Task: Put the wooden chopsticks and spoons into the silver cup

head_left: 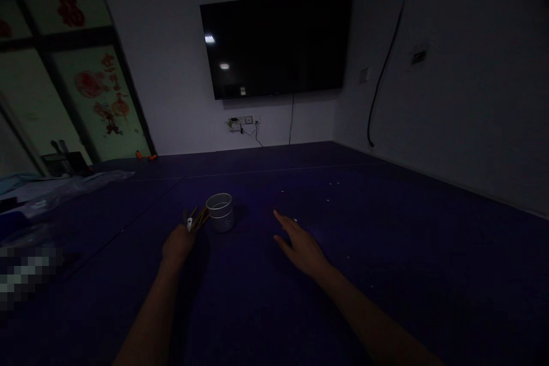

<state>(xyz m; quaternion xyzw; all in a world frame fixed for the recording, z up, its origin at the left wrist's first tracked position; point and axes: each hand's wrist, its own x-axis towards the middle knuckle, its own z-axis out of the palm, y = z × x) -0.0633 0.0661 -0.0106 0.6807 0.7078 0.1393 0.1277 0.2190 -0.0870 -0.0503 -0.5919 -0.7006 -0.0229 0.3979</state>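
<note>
My left hand (177,243) is closed around a bundle of thin brown sticks (201,218) that look like chopsticks. A small whitish piece (189,223) and a dark piece show among them at the fingers. Just right of the bundle, a grey cup-shaped holder (221,217) stands upright on the dark blue surface (253,286), with a pattern of small marks low on its side. The stick ends reach the cup's left side; whether they touch it I cannot tell. Farther right, my right hand (302,249) hovers over or rests on the surface, fingers stretched out, holding nothing.
Small white bits (328,201) lie scattered on the right. Clear plastic wrapping (81,187) is at the left, with orange items (146,155) near the back wall. A television (278,43) hangs above sockets (246,121), and a black cable (388,63) runs down the right wall.
</note>
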